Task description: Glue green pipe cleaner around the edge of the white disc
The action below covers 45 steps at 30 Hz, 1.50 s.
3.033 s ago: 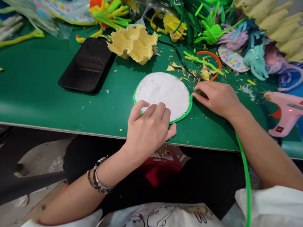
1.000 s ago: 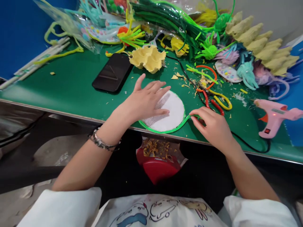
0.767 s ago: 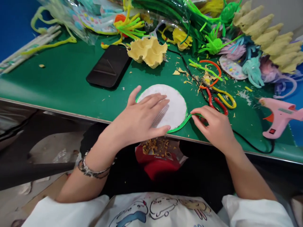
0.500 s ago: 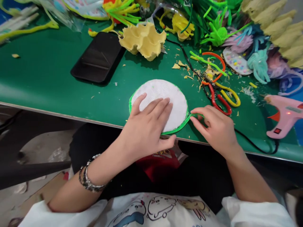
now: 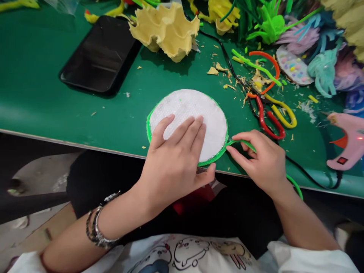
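Note:
A white round disc (image 5: 214, 123) lies flat near the table's front edge, its rim bordered with green pipe cleaner. My left hand (image 5: 173, 155) rests on it with the fingers stretched out and pressing down. At the disc's right edge, my right hand (image 5: 260, 159) pinches the loose length of green pipe cleaner (image 5: 248, 145) between thumb and index finger. The pipe cleaner joins the rim there, runs through the hand, and its far end shows past the wrist over the table edge.
A black phone (image 5: 99, 57) and a torn yellow egg carton piece (image 5: 167, 30) lie behind the disc. To the right are red-and-yellow-handled scissors (image 5: 273, 115), carton scraps, a black cord and a pink glue gun (image 5: 348, 140) with its light on. Pipe cleaner bundles (image 5: 270, 24) fill the back.
The view has shifted a little closer. My left hand stays flat on the disc; my right hand keeps its pinch on the pipe cleaner, whose tail now shows past the wrist.

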{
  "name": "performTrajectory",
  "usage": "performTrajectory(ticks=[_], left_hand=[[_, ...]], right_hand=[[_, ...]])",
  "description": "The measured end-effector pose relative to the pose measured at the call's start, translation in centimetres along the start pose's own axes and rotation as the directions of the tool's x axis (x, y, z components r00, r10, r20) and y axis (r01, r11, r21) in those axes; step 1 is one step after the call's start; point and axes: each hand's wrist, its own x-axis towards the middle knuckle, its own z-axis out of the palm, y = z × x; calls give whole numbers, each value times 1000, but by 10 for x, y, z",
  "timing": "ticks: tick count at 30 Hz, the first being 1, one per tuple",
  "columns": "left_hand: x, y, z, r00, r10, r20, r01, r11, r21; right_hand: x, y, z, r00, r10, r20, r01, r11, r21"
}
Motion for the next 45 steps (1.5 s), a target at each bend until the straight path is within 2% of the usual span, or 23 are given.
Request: performTrajectory(ticks=[8, 11, 16, 21, 32, 38, 45], left_hand=[[1, 1, 0, 1000, 8, -9, -7, 1000, 25], [2, 1, -1, 1000, -1, 2, 1, 1000, -3], [1, 1, -3, 997, -34, 63, 40, 995, -91], [1, 1, -3, 996, -44, 78, 52, 992, -116], [1, 0, -2, 999, -15, 30, 17, 997, -74], [1, -3, -3, 997, -50, 66, 57, 992, -116], [1, -3, -3, 995, -72, 71, 83, 983, -166]], right_hand=[[-3, -1, 3, 981, 192, 0, -191, 979, 75], [-2, 1, 3, 975, 222, 5, -222, 971, 93], [-1, 2, 3, 979, 203, 11, -203, 969, 141], [-2, 2, 3, 980, 198, 14, -198, 972, 128], [1, 0, 1, 995, 88, -43, -89, 996, -16], [-1, 7, 2, 990, 138, 16, -139, 988, 69], [-2, 9, 4, 981, 192, 2, -191, 976, 102]])
